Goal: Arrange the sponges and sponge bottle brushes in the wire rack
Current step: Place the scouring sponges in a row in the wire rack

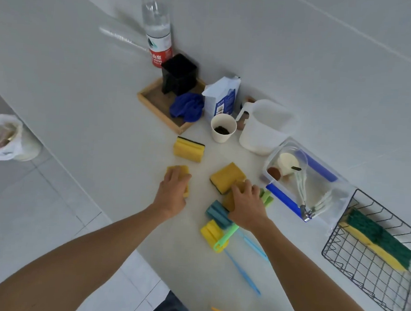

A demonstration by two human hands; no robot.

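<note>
My left hand [173, 189] is closed over a yellow sponge [183, 172] on the white counter. My right hand [246, 204] grips another yellow sponge [229, 200], just below a third yellow sponge [227, 177] that lies flat. A fourth yellow sponge with a dark back [188, 149] stands farther back. Sponge bottle brushes lie by my right wrist: a teal head [217, 213], a yellow head [211, 232] with a green handle [226, 237], and a green head [267, 198]. The black wire rack [371, 266] at the right holds a green-and-yellow sponge [379, 240].
A clear plastic box [301, 183] with blue clips holds utensils between the sponges and the rack. Behind stand a white jug [264, 127], paper cup [222, 131], white bag [221, 96], wooden tray [154, 104] with a black pot and blue cloth, and a water bottle [157, 29]. The counter edge runs diagonally at my left.
</note>
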